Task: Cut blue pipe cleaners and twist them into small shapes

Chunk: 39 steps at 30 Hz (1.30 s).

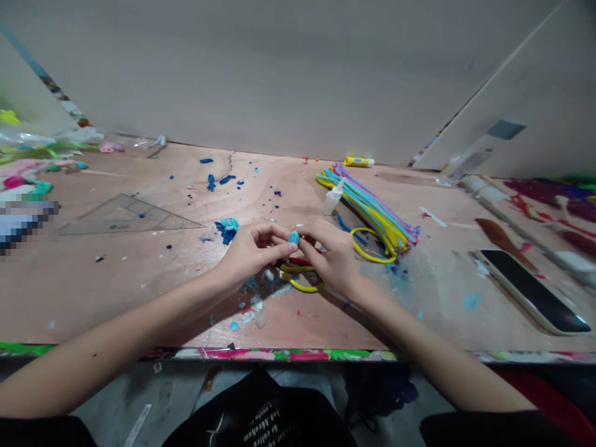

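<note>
My left hand (258,247) and my right hand (331,253) meet over the middle of the table, thumbs and fingertips pinched together. Between them is a small light-blue piece (293,238), rounded and ridged; its material is too small to tell. Both hands grip it. Just below the fingers lies a yellow-rimmed loop (305,288) with red and black parts, partly hidden by my right hand. Beside my left hand sits a cluster of dark-blue and light-blue fuzzy pieces (228,230). A yellow loop (372,257) lies to the right of my right hand.
A bundle of coloured pipe cleaners (372,208) lies behind my right hand, with a white nozzle bottle (333,198) against it. A yellow glue stick (358,161) is at the back. A clear set square (133,214) lies left, a phone (531,288) right. Blue scraps are scattered around.
</note>
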Each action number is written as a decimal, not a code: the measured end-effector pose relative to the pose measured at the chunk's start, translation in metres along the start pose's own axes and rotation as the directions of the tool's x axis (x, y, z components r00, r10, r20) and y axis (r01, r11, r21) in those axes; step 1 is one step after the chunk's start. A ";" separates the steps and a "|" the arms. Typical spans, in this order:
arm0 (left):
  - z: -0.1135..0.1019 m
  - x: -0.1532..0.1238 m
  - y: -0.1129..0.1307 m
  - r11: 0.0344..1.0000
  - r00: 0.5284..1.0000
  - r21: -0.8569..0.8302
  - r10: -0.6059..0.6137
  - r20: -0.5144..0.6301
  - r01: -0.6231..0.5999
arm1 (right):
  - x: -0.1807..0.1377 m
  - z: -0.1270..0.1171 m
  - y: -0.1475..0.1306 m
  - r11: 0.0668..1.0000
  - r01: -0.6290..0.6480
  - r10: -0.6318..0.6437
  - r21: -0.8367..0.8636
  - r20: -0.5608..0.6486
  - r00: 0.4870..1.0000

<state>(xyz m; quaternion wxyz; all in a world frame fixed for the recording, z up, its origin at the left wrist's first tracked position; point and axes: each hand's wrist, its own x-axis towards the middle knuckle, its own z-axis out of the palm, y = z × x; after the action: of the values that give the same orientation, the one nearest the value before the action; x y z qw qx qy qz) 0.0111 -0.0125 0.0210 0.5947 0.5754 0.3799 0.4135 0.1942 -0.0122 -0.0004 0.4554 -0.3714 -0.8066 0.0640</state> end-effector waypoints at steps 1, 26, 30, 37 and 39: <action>0.000 0.000 -0.001 1.000 1.000 0.005 -0.007 -0.005 0.007 | 0.000 0.001 -0.001 1.000 -0.013 0.013 0.002 0.003 1.000; -0.005 0.004 -0.009 0.952 0.991 0.279 0.132 -0.004 -0.126 | 0.015 -0.021 0.005 0.996 -0.018 -0.021 0.082 0.455 0.890; -0.005 0.002 -0.010 0.920 0.986 0.360 0.164 0.001 -0.153 | 0.013 -0.021 0.003 0.998 -0.025 -0.009 0.062 0.487 0.874; -0.006 -0.001 -0.007 0.820 0.972 0.526 0.220 0.078 -0.228 | 0.009 -0.020 0.006 1.000 -0.008 -0.004 0.020 0.519 0.855; -0.007 -0.002 -0.005 0.772 0.966 0.583 0.234 0.109 -0.253 | 0.009 -0.019 0.006 1.000 -0.001 -0.011 0.022 0.528 0.849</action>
<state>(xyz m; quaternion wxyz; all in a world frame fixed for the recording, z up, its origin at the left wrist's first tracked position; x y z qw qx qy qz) 0.0042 -0.0121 0.0155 0.3322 0.7823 0.4033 0.3391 0.2098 -0.0062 0.0143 0.2204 -0.3325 -0.9009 0.1711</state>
